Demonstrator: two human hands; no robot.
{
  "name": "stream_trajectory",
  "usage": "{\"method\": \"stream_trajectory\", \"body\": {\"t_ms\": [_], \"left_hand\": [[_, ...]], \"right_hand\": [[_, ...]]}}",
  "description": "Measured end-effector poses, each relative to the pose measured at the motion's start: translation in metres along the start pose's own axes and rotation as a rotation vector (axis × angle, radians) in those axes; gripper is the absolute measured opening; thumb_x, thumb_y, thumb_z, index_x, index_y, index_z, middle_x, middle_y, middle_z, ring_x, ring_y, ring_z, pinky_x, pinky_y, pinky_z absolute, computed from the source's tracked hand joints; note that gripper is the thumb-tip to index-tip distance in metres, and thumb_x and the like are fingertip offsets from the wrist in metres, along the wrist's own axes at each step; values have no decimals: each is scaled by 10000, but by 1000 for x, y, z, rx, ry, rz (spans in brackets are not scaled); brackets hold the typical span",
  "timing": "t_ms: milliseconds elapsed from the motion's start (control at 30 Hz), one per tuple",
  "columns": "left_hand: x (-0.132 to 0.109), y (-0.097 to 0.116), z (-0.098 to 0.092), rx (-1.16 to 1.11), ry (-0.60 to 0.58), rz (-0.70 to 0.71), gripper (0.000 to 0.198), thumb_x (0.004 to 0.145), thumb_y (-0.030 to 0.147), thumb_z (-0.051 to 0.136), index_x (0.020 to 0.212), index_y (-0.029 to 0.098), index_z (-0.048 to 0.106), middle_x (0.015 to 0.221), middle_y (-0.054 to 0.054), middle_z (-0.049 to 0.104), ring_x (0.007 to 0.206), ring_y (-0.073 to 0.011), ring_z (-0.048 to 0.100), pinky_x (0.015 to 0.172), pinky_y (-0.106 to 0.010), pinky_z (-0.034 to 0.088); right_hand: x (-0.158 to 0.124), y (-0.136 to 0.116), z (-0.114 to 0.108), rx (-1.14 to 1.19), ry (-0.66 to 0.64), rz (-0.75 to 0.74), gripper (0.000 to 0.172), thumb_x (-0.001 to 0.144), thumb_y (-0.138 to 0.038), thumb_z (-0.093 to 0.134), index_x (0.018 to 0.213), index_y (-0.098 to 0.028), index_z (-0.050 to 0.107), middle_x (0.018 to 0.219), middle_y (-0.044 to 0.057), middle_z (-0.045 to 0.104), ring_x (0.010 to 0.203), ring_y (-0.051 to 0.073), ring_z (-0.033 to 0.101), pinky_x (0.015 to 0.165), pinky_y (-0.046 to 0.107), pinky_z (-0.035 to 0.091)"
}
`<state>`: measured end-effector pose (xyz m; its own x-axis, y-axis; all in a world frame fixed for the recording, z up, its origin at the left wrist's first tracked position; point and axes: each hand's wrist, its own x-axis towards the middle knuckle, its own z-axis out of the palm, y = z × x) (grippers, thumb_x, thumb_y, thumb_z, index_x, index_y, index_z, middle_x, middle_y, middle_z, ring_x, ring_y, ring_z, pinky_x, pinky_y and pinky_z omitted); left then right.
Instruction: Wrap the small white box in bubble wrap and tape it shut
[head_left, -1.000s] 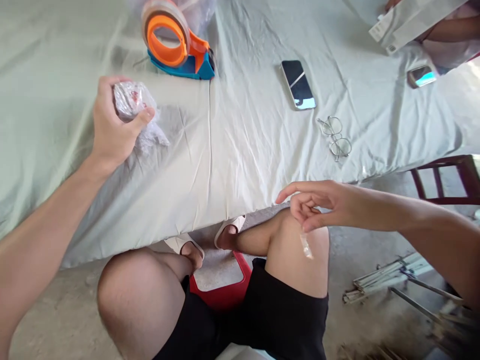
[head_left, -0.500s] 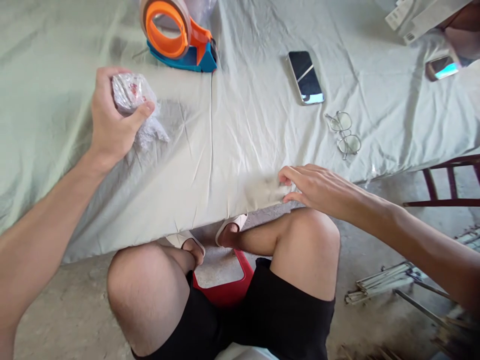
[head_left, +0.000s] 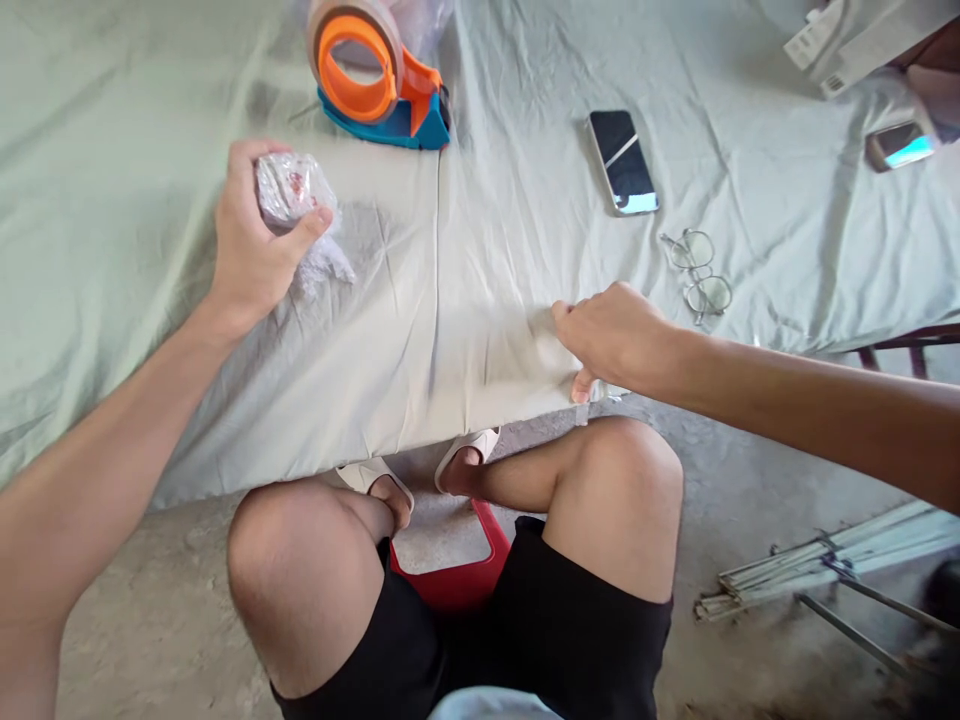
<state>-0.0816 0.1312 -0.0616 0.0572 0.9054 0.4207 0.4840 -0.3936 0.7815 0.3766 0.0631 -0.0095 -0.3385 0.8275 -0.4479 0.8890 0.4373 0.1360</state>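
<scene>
My left hand (head_left: 259, 245) is closed around a small bundle in clear plastic wrap (head_left: 296, 190), with a red mark showing through. A crumpled tail of wrap hangs from its lower side onto the cloth. What lies inside the wrap I cannot make out. My right hand (head_left: 611, 335) rests palm down at the front edge of the table, fingertips on the cloth and thumb apart from them. Just below the thumb is a small clear strip (head_left: 583, 413), which looks like tape, at the table edge. An orange and blue tape dispenser (head_left: 390, 110) stands beyond the bundle.
A pale green cloth (head_left: 495, 240) covers the table. A phone (head_left: 624, 162) and wire-framed glasses (head_left: 701, 272) lie right of centre. Another phone (head_left: 900, 147) and a white box (head_left: 862, 45) are at the far right. Thin rods (head_left: 780, 575) lie on the floor.
My right hand has turned, its fingers coming down onto the cloth and its thumb to the table edge. My left hand keeps hold of the wrapped bundle. The view has shifted slightly.
</scene>
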Motion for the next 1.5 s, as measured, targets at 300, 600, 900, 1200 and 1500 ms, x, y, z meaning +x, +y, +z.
{"method": "stream_trajectory", "body": {"t_ms": [300, 600, 900, 1200, 1500], "left_hand": [[-3, 18, 10, -42, 13, -32, 904, 798, 1109, 798, 1322, 392, 625, 1081, 71, 715, 1064, -198, 617, 1128, -563, 580], [-13, 33, 14, 123, -135, -23, 812, 953, 1128, 465, 1350, 452, 677, 1399, 31, 809, 1311, -322, 687, 1243, -716, 534], [-19, 26, 16, 207, 98, 307, 700, 1205, 821, 350, 1624, 295, 543, 1440, -126, 696, 1258, -309, 721, 947, -548, 661], [-25, 51, 20, 369, -195, 255, 530, 1178, 658, 538, 1627, 380, 497, 1594, -68, 686, 1510, -327, 713, 1143, -550, 707], [-28, 46, 19, 304, -84, 473, 342, 1241, 571, 630, 1545, 422, 582, 1446, -61, 754, 1313, -294, 784, 951, -494, 745]], "right_hand": [[11, -66, -97, 142, 191, -254, 514, 1045, -721, 815, 897, -278, 600, 676, -2, 639, 624, 259, 658, 698, 441, 519], [95, -143, -73, 528, 830, -359, 347, 1204, -408, 398, 1429, -346, 655, 1538, 111, 741, 1496, 348, 673, 1289, 627, 572], [125, -130, -19, 505, 1016, -605, 511, 1213, -382, 468, 1707, -261, 521, 1823, 171, 582, 1618, 374, 648, 1314, 656, 571], [136, -129, -20, 507, 1080, -682, 536, 1187, -382, 623, 1709, -311, 528, 1841, 129, 571, 1651, 367, 620, 1268, 646, 604], [135, -119, -27, 840, 1127, -722, 194, 1182, -339, 631, 1356, -320, 714, 1435, 82, 823, 1336, 297, 804, 1113, 568, 716]]}}
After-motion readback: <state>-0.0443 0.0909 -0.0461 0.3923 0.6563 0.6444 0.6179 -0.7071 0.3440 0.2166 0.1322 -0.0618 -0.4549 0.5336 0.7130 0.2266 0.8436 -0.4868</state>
